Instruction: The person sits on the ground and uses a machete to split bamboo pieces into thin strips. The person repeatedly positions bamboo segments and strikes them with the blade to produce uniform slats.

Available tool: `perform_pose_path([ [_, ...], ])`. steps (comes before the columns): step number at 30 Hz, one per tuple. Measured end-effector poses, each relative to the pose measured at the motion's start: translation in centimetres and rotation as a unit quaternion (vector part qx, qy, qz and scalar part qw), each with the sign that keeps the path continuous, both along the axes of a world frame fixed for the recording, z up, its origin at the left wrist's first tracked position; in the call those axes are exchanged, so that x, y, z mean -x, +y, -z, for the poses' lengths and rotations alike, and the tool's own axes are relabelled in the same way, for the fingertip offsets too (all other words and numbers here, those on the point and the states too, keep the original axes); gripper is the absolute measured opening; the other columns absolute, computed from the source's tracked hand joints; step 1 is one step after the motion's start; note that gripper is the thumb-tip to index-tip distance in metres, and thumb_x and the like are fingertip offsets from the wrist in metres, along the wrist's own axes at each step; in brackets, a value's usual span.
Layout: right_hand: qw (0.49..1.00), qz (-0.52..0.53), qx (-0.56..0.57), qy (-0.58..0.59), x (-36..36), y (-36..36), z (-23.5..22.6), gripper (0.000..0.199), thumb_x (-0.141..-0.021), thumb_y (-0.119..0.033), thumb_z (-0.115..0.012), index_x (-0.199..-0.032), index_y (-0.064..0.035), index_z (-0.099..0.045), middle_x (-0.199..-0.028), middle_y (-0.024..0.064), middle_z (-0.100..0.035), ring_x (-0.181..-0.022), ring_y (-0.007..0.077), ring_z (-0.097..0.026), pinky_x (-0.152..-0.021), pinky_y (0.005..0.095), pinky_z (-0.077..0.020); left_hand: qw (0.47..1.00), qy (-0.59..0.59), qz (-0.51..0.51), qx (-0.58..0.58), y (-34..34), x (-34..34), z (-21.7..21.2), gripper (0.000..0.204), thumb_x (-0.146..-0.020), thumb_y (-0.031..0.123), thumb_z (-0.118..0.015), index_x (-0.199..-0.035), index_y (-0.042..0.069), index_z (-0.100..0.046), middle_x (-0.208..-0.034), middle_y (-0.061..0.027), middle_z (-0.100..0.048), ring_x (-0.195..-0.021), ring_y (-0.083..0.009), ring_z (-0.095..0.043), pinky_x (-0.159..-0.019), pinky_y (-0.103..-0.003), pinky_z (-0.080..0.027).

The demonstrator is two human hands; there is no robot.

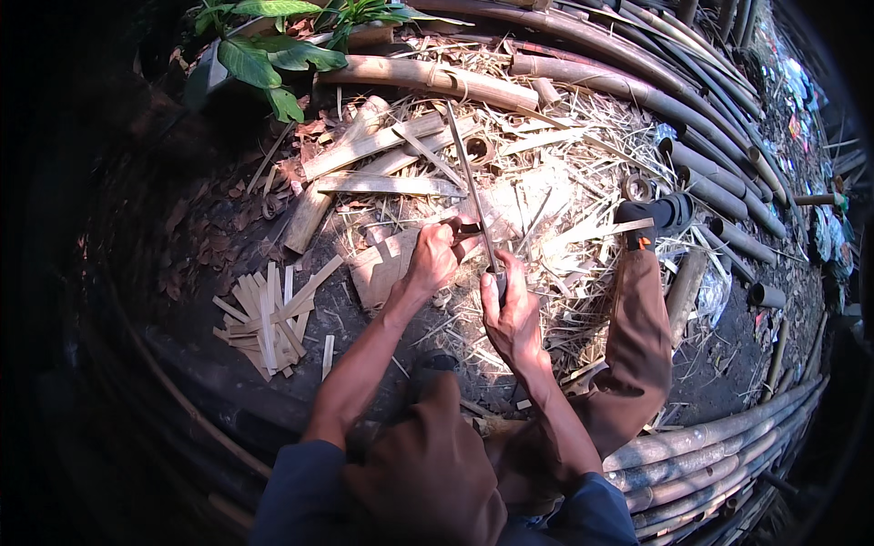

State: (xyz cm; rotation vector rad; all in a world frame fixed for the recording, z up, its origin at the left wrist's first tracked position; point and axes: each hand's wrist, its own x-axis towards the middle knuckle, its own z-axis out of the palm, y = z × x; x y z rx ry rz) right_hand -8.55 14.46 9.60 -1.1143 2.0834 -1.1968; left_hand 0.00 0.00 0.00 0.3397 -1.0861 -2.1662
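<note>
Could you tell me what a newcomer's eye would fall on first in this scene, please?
At centre, the left hand and right hand grip a thin bamboo strip over pale shavings. A stack of cut slats lies at left, and long bamboo poles curve along the right.

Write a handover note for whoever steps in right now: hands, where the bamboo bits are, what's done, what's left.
Left hand: closed on the near end of a bamboo piece, out in front of the knees.
Right hand: fingers wrapped on the handle of a long thin blade, which points up and away, its lower part against the piece at the left hand.
Cut bamboo strips: loose pile on the dark ground, left of the left forearm.
Split bamboo slabs: on the shavings ahead of the hands.
Whole bamboo poles: stacked along the right.
Done: one pile of strips cut.
Left: the held piece is under the blade; slabs and poles uncut.
</note>
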Motion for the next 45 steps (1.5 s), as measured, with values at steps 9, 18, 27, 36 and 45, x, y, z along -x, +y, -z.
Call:
perform_pose_path([
  [9, 0.994, -0.019, 0.105, 0.029, -1.1, -2.5, -2.5, 0.020, -0.095, -0.014, -0.057, -0.110, -0.0031, -0.048, -0.067, 0.0200, -0.060, -0.060, 0.0350, -0.064, -0.051, 0.0397, -0.0467, 0.850, -0.386, -0.060, 0.353, -1.8, -2.0, -5.8, 0.035, -0.093, 0.017, -0.057, -0.117, -0.009, -0.053, -0.114, -0.0196, -0.061, -0.105, -0.0276, -0.061, -0.087, -0.036, -0.051],
  [18, 0.991, -0.025, 0.130, 0.024, -1.3, -1.9, -4.8, 0.029, -0.096, -0.019, -0.058, -0.117, -0.0009, -0.050, -0.065, 0.0116, -0.059, -0.053, 0.0198, -0.058, -0.050, 0.0326, -0.0443, 0.784, -0.522, 0.009, 0.337, 4.4, -12.5, -4.2, 0.055, -0.086, 0.026, -0.068, -0.127, -0.007, -0.052, -0.125, -0.0283, -0.057, -0.120, -0.0398, -0.054, -0.101, -0.043, -0.043],
  [27, 0.999, 0.011, -0.050, 0.018, 0.1, 0.4, 6.0, 0.028, -0.098, -0.030, -0.052, -0.107, -0.0037, -0.056, -0.061, 0.0185, -0.058, -0.053, 0.0303, -0.059, -0.053, 0.0436, -0.0434, 0.809, -0.527, -0.010, 0.259, 7.6, -14.3, -6.6, 0.042, -0.091, 0.022, -0.061, -0.123, -0.006, -0.057, -0.114, -0.0262, -0.064, -0.108, -0.0363, -0.063, -0.090, -0.041, -0.050],
  [36, 0.968, -0.152, -0.130, 0.151, 3.7, -0.9, -6.0, 0.037, -0.099, -0.032, -0.049, -0.101, 0.0043, -0.051, -0.077, 0.0313, -0.060, -0.078, 0.0483, -0.060, -0.071, 0.0530, -0.0480, 0.714, -0.541, -0.083, 0.437, 3.4, -14.5, -0.3, 0.060, -0.084, 0.023, -0.068, -0.132, -0.008, -0.046, -0.130, -0.0284, -0.051, -0.121, -0.0414, -0.049, -0.102, -0.043, -0.041],
  [45, 0.999, -0.030, 0.023, 0.035, 0.5, -4.6, 1.8, 0.032, -0.098, -0.031, -0.055, -0.103, 0.0015, -0.055, -0.070, 0.0267, -0.060, -0.062, 0.0374, -0.062, -0.054, 0.0453, -0.0440, 0.766, -0.476, -0.112, 0.418, 2.5, -6.2, 0.5, 0.068, -0.078, 0.013, -0.072, -0.134, -0.009, -0.040, -0.134, -0.0303, -0.046, -0.125, -0.0443, -0.046, -0.105, -0.043, -0.041],
])
